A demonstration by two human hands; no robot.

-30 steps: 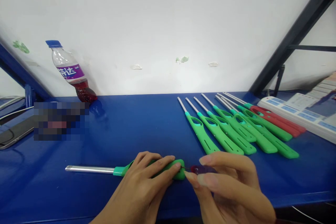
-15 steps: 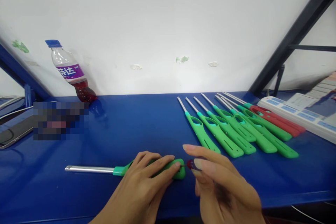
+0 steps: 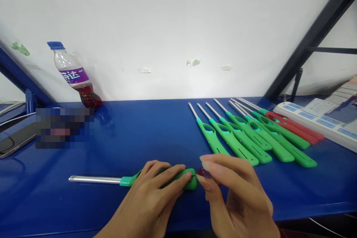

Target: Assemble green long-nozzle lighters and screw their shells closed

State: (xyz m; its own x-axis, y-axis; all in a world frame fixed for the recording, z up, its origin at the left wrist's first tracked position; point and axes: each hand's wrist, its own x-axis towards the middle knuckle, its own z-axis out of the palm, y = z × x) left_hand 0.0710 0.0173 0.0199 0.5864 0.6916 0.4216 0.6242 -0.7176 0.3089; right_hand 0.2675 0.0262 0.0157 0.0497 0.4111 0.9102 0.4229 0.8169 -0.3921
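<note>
A green long-neck lighter (image 3: 126,181) lies flat on the blue table, its silver tube pointing left. My left hand (image 3: 150,189) is over its handle, fingers wrapped round and holding it down; much of the handle is hidden. At the lighter's butt end, my right hand (image 3: 237,189) pinches a small screwdriver (image 3: 205,173) with a see-through dark red and purple grip. Its thin shaft points left at the butt of the lighter. Fingers cover most of the grip, and I cannot tell exactly where the tip sits.
Several green lighters (image 3: 245,148) and some red ones (image 3: 292,128) lie in a slanted row at the right, beside a white power strip (image 3: 309,119). A drink bottle (image 3: 74,76) stands at the back left, near a phone (image 3: 19,139). The wall (image 3: 167,26) closes off the back.
The fingers of my right hand have shifted round the screwdriver's grip, the thumb coming nearer to the lighter's end. My left hand and the lighter have stayed put.
</note>
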